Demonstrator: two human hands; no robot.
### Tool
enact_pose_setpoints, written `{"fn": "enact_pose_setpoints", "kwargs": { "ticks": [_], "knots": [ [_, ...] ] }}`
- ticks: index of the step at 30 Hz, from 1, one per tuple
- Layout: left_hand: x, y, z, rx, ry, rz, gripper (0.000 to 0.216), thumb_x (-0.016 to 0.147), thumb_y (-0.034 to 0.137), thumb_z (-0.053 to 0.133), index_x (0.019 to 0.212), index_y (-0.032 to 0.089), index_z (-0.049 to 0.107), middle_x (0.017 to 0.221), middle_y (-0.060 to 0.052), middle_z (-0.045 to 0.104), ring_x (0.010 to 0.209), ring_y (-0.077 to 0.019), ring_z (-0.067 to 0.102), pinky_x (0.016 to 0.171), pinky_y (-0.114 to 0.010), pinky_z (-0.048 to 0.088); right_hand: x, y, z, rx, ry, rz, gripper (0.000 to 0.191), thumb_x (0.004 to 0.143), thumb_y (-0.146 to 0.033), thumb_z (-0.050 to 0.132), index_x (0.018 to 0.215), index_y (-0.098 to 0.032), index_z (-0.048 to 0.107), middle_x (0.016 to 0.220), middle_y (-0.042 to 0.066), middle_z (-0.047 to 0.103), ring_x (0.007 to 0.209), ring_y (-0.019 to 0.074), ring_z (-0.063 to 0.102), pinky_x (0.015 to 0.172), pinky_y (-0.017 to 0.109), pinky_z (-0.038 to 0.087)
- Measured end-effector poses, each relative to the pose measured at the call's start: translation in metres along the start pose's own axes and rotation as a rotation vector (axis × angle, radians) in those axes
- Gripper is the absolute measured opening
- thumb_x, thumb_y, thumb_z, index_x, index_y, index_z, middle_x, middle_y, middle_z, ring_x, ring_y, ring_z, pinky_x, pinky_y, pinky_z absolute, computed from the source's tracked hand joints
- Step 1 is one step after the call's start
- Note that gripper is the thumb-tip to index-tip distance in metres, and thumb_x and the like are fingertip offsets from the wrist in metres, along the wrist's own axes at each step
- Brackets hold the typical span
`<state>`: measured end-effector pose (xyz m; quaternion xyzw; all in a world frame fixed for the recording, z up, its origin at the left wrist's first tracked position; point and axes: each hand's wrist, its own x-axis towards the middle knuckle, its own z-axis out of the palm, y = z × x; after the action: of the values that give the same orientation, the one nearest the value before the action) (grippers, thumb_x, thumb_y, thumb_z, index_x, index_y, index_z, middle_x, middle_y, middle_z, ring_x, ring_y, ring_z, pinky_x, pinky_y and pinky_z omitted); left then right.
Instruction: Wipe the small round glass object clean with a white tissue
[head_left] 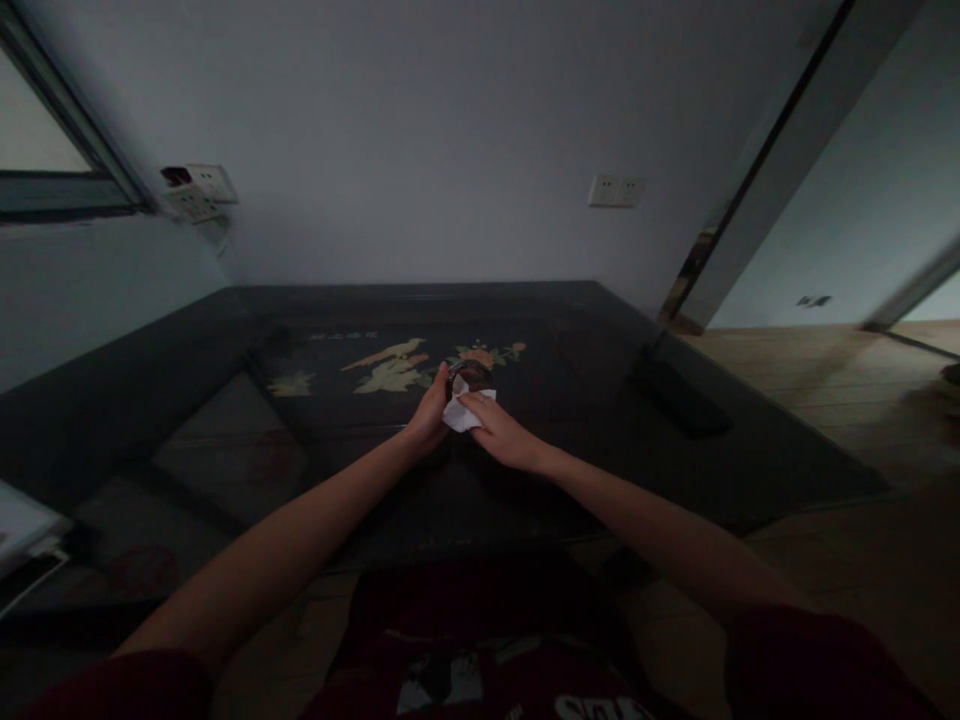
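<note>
My left hand (430, 412) is closed round the left side of a small, dark, shiny round object (478, 376), with the thumb up along its edge. Dim light hides exactly what that object is. A crumpled white tissue (460, 416) is pressed against its near side by my right hand (504, 437), whose fingers are closed on the paper. Both hands are close together above the middle of a dark glossy table (570, 460). Part of the object is covered by the tissue and fingers.
Flower and bird pictures (390, 370) decorate the tabletop. A dark flat item (679, 398) lies on the right. At the left edge stands a white object (26, 525). Wall sockets (616, 190) and a plugged-in adapter (193, 203) are above the table, against the wall (420, 130).
</note>
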<state>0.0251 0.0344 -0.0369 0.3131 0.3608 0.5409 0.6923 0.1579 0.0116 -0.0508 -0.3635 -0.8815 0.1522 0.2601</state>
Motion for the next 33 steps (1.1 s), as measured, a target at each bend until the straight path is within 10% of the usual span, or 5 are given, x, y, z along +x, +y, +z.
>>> {"fn": "enact_pose_setpoints", "kwargs": {
  "ticks": [15, 33],
  "knots": [
    [0.004, 0.001, 0.000, -0.106, -0.081, -0.050, 0.047, 0.100, 0.042, 0.027, 0.105, 0.013, 0.065, 0.085, -0.010, 0.072, 0.077, -0.0172, 0.068, 0.062, -0.024, 0.052, -0.002, -0.015, -0.020, -0.673, -0.006, 0.008, 0.035, 0.094, -0.008, 0.036, 0.120, -0.009, 0.059, 0.132, 0.018, 0.057, 0.135, 0.0275, 0.039, 0.110, 0.053, 0.031],
    [0.006, -0.004, -0.004, -0.037, -0.013, 0.022, 0.046, 0.097, 0.045, 0.038, 0.097, 0.010, 0.068, 0.087, -0.011, 0.073, 0.085, -0.0192, 0.069, 0.082, -0.027, 0.052, 0.004, 0.007, 0.006, 0.081, 0.069, 0.010, 0.058, 0.079, -0.003, 0.039, 0.136, -0.012, 0.046, 0.135, 0.015, 0.054, 0.126, 0.0218, 0.049, 0.109, 0.042, 0.036]
  ]
}}
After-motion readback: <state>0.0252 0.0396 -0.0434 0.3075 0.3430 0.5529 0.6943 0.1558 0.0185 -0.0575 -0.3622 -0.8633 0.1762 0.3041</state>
